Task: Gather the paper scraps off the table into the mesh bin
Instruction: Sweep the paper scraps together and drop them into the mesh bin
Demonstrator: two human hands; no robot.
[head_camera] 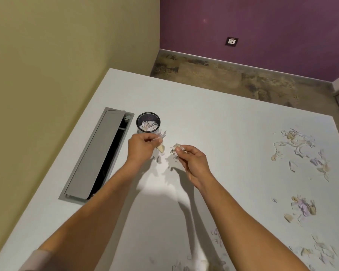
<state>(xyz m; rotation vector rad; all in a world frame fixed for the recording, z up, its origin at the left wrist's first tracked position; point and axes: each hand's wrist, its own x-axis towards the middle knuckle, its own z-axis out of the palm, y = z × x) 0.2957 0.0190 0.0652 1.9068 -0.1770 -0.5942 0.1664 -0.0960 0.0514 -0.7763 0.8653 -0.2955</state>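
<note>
Both arms reached out over the white surface (pixel 213 118). The left hand (pixel 140 148) hung just beside the mesh bin (pixel 148 122), on its near side, its fingers (pixel 155 140) pinched shut on a few paper scraps (pixel 161 142) that stuck out toward the right. The right hand (pixel 192 159) was a little nearer and to the right, its fingers (pixel 181 151) likewise closed on a small bunch of scraps (pixel 175 150). The two bunches sat close together but apart.

The bin stood upright toward the far left part of the surface, next to a grey cable hatch (pixel 94 155) set into the surface along its left edge, its lid partly open. Pale scraps already lay inside the bin.

More loose scraps (pixel 299 147) lay scattered near the right edge, with a smaller cluster (pixel 302 207) closer in and others strewn along the near edge. Beyond the far edge were a mottled floor (pixel 233 79) and a purple wall (pixel 262 26) with a socket (pixel 232 41).
</note>
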